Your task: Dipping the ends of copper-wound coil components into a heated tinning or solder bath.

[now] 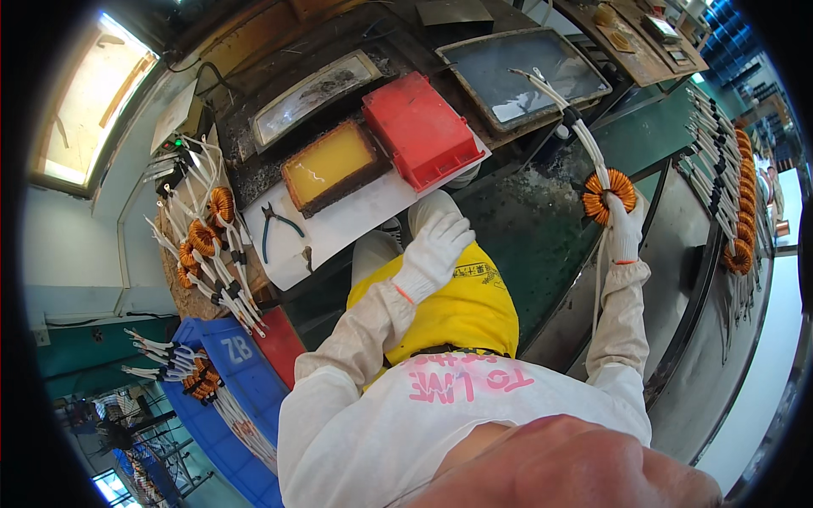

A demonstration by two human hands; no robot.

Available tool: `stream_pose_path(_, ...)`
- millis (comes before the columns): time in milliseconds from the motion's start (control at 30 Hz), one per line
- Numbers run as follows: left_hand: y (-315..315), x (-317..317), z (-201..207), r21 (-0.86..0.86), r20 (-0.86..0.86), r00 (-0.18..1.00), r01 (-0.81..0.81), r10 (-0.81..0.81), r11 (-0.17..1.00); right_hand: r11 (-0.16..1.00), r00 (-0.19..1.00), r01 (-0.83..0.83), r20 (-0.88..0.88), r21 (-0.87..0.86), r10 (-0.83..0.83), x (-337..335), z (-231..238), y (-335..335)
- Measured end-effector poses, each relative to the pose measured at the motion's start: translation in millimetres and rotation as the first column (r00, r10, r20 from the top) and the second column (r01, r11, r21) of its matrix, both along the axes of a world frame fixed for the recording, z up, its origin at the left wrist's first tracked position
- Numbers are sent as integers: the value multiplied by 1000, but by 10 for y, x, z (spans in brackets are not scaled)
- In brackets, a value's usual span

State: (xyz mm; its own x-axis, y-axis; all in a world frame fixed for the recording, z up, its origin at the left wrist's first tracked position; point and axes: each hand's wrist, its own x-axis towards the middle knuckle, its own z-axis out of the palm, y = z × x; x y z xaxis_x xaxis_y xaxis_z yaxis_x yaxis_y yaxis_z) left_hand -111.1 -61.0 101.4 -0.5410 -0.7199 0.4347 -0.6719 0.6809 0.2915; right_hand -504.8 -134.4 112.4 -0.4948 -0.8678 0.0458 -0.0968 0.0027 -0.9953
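Copper-coloured wire, wound into a ring-shaped coil (596, 188), sits in the right hand (626, 227), out to the person's right and beyond the lap. The gloved fingers of that hand are closed around the near edge of the ring. From the coil, white leads (586, 142) rise toward a grey rectangular tray (529, 74), their bare tips showing over its surface; whether they touch it I cannot tell. Another pale lead hangs below the coil, beside the right forearm.

The left hand (435, 256), also in a white glove, lies on the yellow garment (461, 309) across the lap, its fingers loosely extended and grasping nothing visible.

Ahead, on the bench (400, 57), a red box (421, 127) stands between the grey tray and a dark-rimmed tray of yellow material (329, 168). Blue-handled cutters (269, 230) lie on a white sheet (351, 222) near that yellow tray. Further left, more coils (203, 237) are heaped with their white leads, above a blue crate (241, 372). At far right stands a long row of similar coils (744, 212).
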Motion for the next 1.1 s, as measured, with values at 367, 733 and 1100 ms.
stream_pose_path(367, 378, 636, -284, 56, -48, 965, -254, 257, 966, 990, 775, 53, -630, 133, 43, 163, 372, -383)
stream_pose_path(733, 497, 719, -337, 111, -90, 932, -342, 352, 933, 999, 483, -21, -875, -36, -21, 187, 629, -521)
stream_pose_path(1100, 437, 783, -398, 134, -49, 945, -316, 324, 939, 945, -37, -189, -960, -266, -277, -370, 1763, -465)
